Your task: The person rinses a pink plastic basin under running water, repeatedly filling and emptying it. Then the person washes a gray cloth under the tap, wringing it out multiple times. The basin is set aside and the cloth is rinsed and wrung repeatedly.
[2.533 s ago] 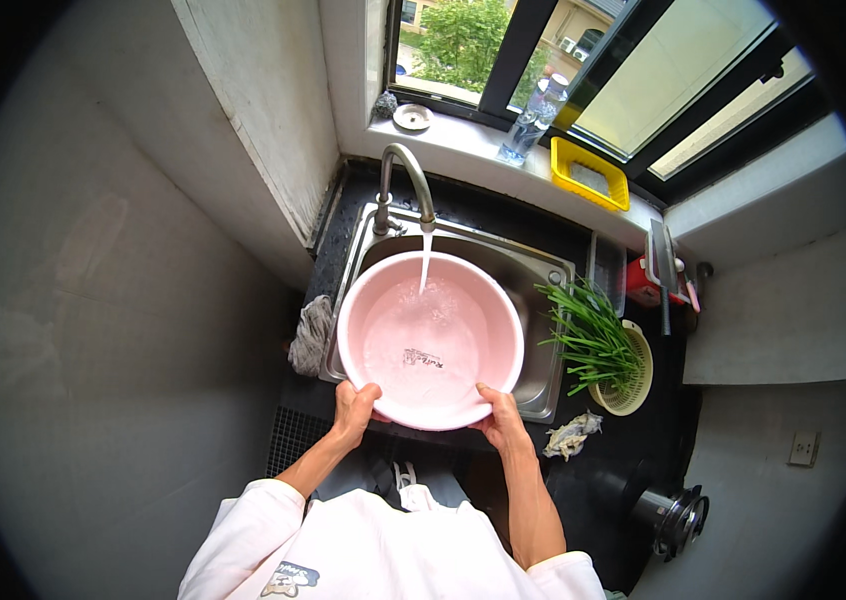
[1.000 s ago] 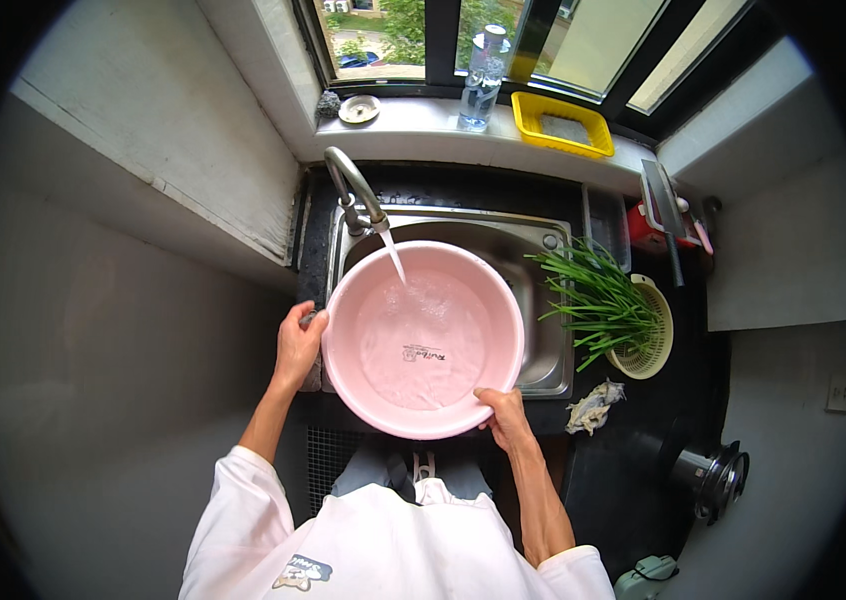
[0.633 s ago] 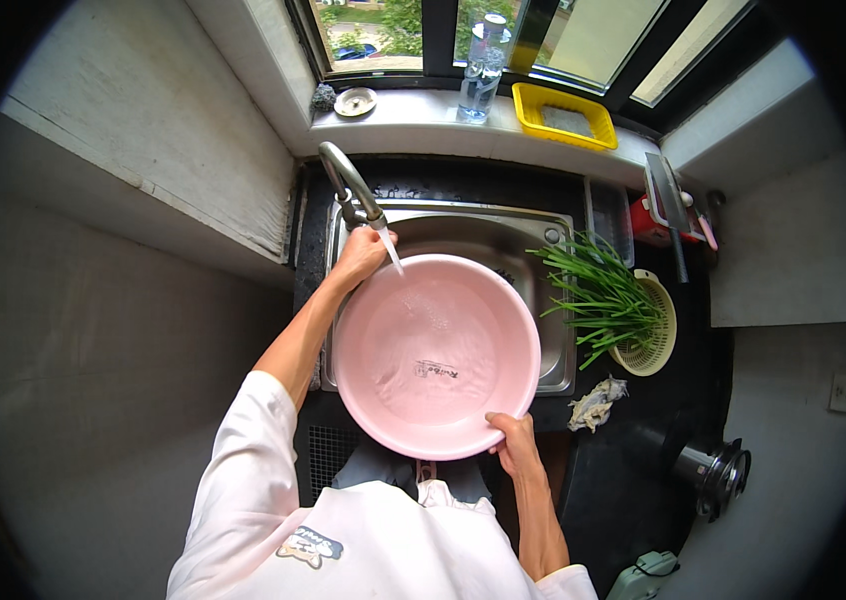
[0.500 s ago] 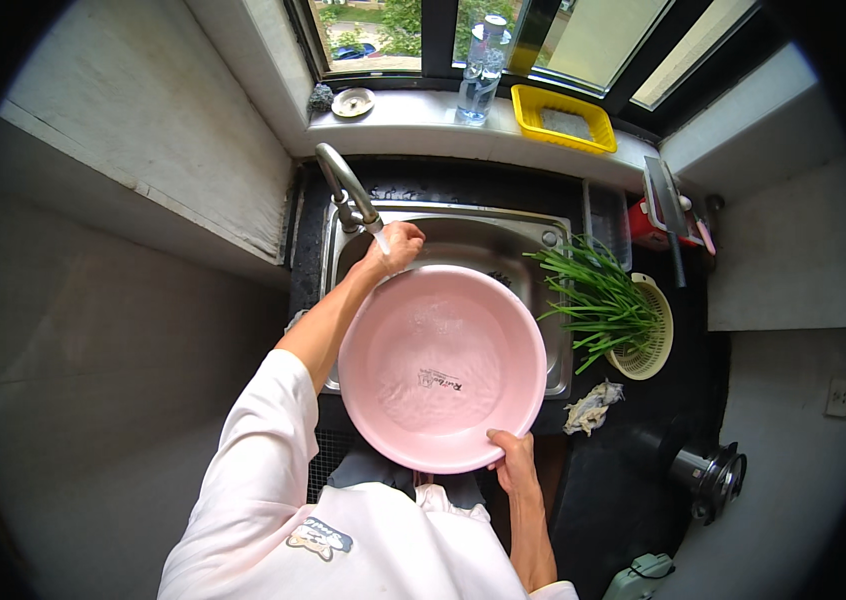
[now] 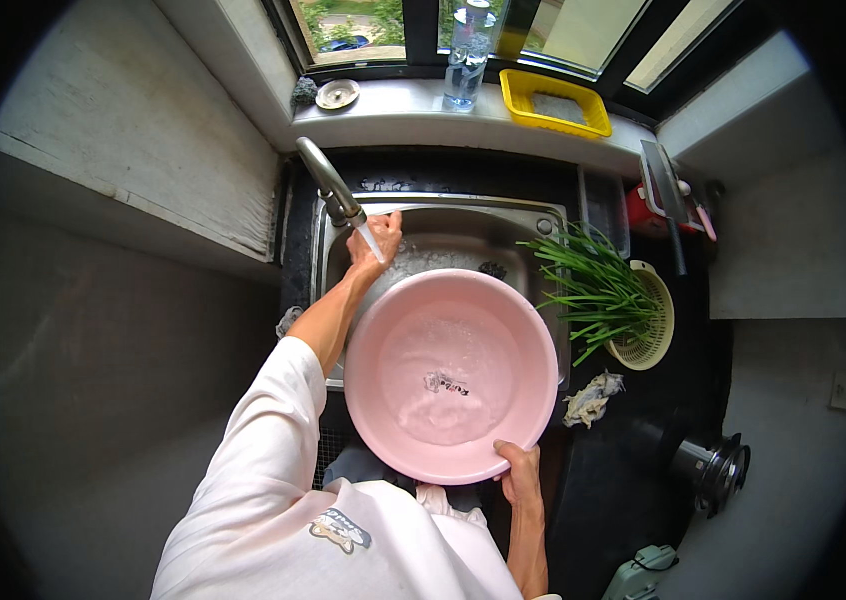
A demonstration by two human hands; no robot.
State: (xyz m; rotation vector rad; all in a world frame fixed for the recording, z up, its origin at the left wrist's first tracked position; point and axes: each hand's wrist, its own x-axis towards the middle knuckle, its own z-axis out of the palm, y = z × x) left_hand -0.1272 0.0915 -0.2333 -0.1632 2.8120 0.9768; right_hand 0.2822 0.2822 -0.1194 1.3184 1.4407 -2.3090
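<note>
A round pink basin (image 5: 393,400) with shallow water in it is tilted over the front of the steel sink (image 5: 503,208). My right hand (image 5: 520,470) grips its near right rim, thumb on top and fingers underneath. My left hand (image 5: 375,240) is over the sink's left side, below the tap (image 5: 331,185), with its fingers curled in. Water from the spout falls on the back of this hand and wrist. Whether it holds anything is hidden. A dark clump (image 5: 492,270) lies in the sink beyond the basin.
Long green stalks (image 5: 593,285) lean out of a cream strainer basket (image 5: 658,320) right of the sink. Nearby are a crumpled rag (image 5: 593,398) and a cleaver (image 5: 665,190) by a red container. A bottle (image 5: 467,60) and yellow tray (image 5: 553,103) stand on the sill.
My left hand has shifted left and slightly up, so the water now falls on it near the wrist. The basin sits slightly further right, still gripped by my right hand.
</note>
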